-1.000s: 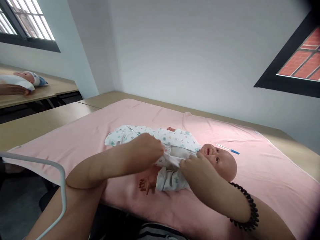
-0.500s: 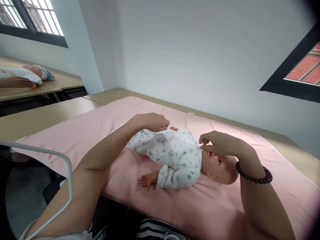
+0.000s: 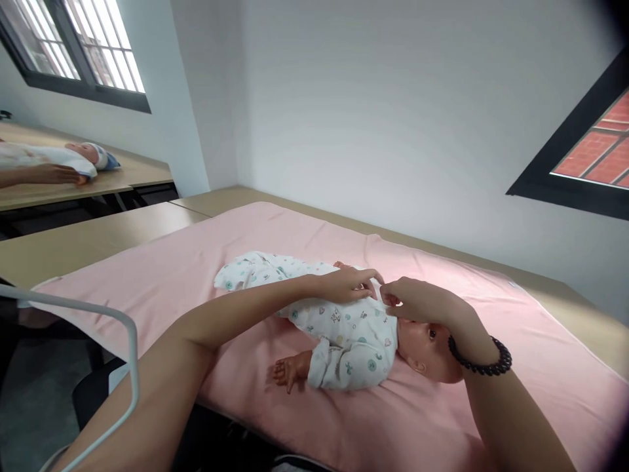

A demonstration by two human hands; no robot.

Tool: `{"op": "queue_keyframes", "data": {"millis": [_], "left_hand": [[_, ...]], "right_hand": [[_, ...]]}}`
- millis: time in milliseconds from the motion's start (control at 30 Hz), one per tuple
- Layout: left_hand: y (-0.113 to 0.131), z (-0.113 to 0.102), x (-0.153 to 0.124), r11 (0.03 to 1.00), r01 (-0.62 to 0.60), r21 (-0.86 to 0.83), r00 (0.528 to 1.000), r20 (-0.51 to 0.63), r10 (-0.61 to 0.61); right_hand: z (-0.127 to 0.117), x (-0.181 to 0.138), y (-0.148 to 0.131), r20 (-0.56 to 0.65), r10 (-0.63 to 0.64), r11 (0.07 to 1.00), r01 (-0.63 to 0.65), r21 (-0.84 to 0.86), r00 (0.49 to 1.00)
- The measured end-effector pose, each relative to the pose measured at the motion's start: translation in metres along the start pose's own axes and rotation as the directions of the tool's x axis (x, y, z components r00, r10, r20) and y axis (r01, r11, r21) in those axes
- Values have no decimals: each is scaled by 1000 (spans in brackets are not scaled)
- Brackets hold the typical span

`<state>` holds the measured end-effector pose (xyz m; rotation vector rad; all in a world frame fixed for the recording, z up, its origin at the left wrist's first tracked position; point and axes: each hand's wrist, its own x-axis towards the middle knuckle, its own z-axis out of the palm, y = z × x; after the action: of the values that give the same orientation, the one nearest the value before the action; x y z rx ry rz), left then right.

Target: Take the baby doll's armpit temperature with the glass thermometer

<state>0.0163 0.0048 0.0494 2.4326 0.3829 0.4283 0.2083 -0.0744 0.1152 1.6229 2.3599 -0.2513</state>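
Note:
A baby doll [image 3: 426, 347] in a white patterned romper [image 3: 339, 321] lies on its back on a pink blanket [image 3: 275, 226], its head to the right. My left hand [image 3: 346, 285] rests on the romper's chest, its fingers closing on a fold of cloth near the collar. My right hand [image 3: 417, 298] is bent over the doll's chin, with its fingertips pinching the romper at the neckline, just beside the left fingers. The right hand hides part of the doll's face. One doll hand [image 3: 291, 371] sticks out of the near sleeve.
The blanket covers most of a wooden table [image 3: 113, 236] that stands against a white wall [image 3: 368, 118]. A white curved bar [image 3: 132, 354] is at the lower left. On another table at the far left, a person's hand [image 3: 49, 174] touches a second doll [image 3: 88, 153] in a cap.
My left hand has moved right, from above the doll's belly to its upper chest. My right fingers have shifted slightly left and meet the collar. The view has tilted up a little.

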Motion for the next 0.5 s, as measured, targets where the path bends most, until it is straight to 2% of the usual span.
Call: {"op": "queue_keyframes", "data": {"millis": [200, 500], "left_hand": [[7, 2, -2, 996, 18, 87, 1000, -11, -17], [11, 0, -4, 982, 69, 173, 997, -31, -65]], "right_hand": [[4, -1, -1, -48, 8, 1000, -9, -26, 999], [4, -4, -19, -79, 46, 989, -57, -139, 996]]}}
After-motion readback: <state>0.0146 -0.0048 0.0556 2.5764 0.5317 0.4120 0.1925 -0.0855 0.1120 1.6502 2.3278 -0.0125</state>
